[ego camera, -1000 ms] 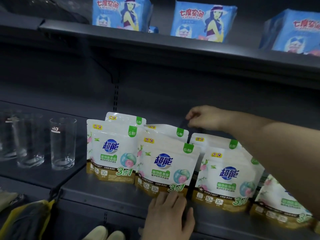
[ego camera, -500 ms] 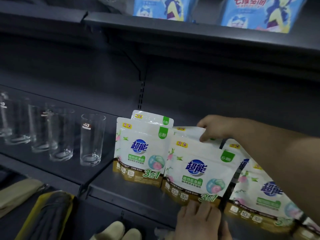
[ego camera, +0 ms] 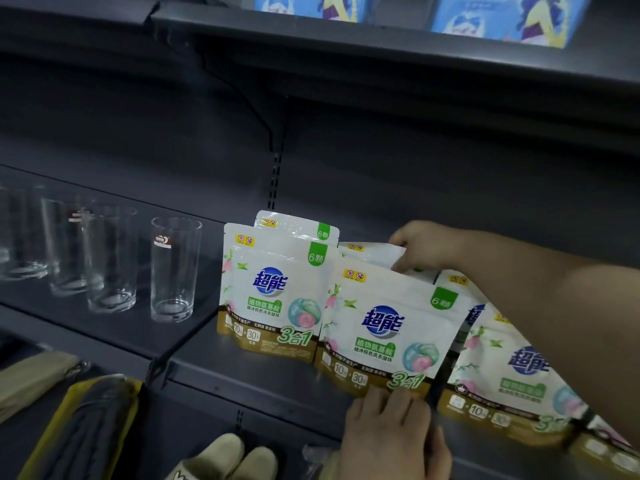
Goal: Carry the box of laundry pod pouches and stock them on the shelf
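Landmark = middle pouch, upright at the shelf front edge. Far left of it, drinking glasses on the next bay, well apart. Just left, another pouch w/ one behind, faces out so labels read. Below it my left hand, fingers flat on its bottom edge, not curled round – prob bracing so it won't slide. Behind & right, my right hand pinches the rear pouch top to seat it. Box not in view.
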Available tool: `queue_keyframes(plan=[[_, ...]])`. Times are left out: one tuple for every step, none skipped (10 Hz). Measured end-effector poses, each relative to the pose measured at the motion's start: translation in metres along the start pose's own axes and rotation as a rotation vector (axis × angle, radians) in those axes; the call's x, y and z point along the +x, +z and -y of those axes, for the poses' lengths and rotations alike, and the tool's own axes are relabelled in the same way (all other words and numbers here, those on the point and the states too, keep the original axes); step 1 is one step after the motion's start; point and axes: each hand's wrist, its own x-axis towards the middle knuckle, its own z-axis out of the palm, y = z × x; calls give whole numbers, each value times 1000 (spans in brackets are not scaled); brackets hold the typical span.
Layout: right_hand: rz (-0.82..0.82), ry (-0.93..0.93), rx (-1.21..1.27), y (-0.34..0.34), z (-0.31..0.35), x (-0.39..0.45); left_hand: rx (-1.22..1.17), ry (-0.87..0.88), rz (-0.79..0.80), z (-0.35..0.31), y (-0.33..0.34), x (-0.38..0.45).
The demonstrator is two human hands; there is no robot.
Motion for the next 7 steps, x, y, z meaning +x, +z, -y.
queue_keyframes(plan=[[-17,-6,-2,2,-1,0,-14,4,-3,0,-1,-1],[0,1,1,1,-2,-1,-9,7,11,0,-3,-2],[2,-9,-11,0,-1,-1,-3,13,24,-1,-4,-3],[2,-8,-6,2,-1,0,-15,6,49,-1,-6,-4],[11,-15,17,-3,-1,-3,-28,1,66,0,-8,-3],[-61,-19,107,-14,-4,-16,-13,4,53,-5,-11,-1],[-144,-53,222,-22,-5,-28,-17,-12,50,-6,-12,3]])
